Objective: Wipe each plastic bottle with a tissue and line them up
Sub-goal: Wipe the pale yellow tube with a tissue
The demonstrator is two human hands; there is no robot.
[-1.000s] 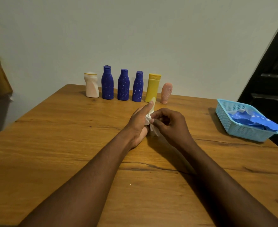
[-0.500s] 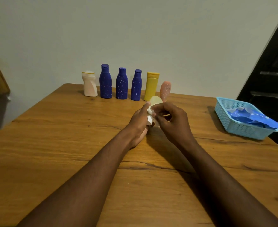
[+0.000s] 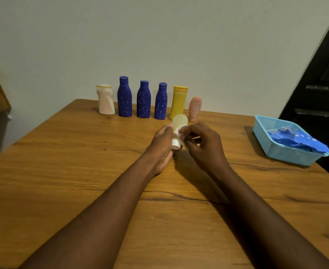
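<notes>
Since a second ago the pale yellow bottle (image 3: 180,121) has risen between the hands, so its rounded end now shows above the fingers, white cap pointing down. The left hand (image 3: 162,145) grips its lower body. The right hand (image 3: 203,145), touching it, pinches the tissue (image 3: 177,132) against its side. To wipe well, I would turn the bottle in the left hand while the tissue sweeps from end to cap. The row of six bottles (image 3: 144,100) stands beyond both hands, and the blue basket (image 3: 264,131) sits well off the right hand's outer side.
</notes>
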